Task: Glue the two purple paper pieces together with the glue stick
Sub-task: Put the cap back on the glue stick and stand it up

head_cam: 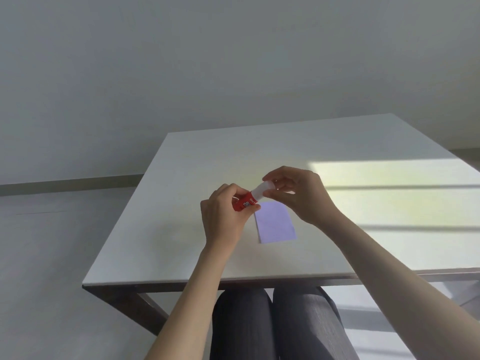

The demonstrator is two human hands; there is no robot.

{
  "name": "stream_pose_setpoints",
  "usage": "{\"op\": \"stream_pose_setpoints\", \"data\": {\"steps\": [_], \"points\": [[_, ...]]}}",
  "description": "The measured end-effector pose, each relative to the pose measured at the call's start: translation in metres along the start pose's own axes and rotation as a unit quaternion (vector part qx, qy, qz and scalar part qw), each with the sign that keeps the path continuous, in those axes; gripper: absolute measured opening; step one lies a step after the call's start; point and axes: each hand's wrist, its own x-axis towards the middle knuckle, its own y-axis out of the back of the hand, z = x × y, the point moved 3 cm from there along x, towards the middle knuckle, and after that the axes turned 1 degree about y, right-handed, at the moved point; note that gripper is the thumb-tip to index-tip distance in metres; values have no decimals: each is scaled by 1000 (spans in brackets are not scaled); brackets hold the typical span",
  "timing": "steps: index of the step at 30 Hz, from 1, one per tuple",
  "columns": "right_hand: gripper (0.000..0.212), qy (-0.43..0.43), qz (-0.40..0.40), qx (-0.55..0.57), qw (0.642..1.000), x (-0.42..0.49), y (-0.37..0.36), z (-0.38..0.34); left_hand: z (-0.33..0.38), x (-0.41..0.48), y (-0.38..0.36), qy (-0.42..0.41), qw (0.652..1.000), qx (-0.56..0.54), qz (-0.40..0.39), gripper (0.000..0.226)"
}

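Note:
A red glue stick with a translucent white cap is held in the air above the white table. My left hand grips its red body. My right hand pinches the cap between thumb and fingers. The cap sits on the stick's upper end. Just below and in front of the hands, a light purple rectangle of paper lies flat on the table. I see only one purple outline; whether it is a single piece or two stacked I cannot tell.
The table's near edge runs across at about, with my knees in dark trousers under it. A bright patch of sunlight covers the table's right side. A pale wall stands behind the table.

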Motion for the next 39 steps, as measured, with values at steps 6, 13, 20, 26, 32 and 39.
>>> {"op": "stream_pose_setpoints", "data": {"steps": [6,13,20,26,32,39], "points": [[11,18,-3,-47,999,5,0,-8,7,2,7,-33,999,-12,5,28],[44,-5,-16,-231,973,9,1,-1,13,1,8,-50,998,26,-6,28],[46,-31,-12,-243,969,6,-7,2,8,3,7,-54,997,29,-37,30],[26,59,-73,-108,990,3,-8,0,2,6,5,-36,998,20,-45,29],[71,-98,19,-263,960,-4,-13,21,-4,2,-9,-26,996,27,-82,31],[63,-146,10,-18,989,-22,-2,37,-46,58,-22,146,989,-14,14,31]]}}
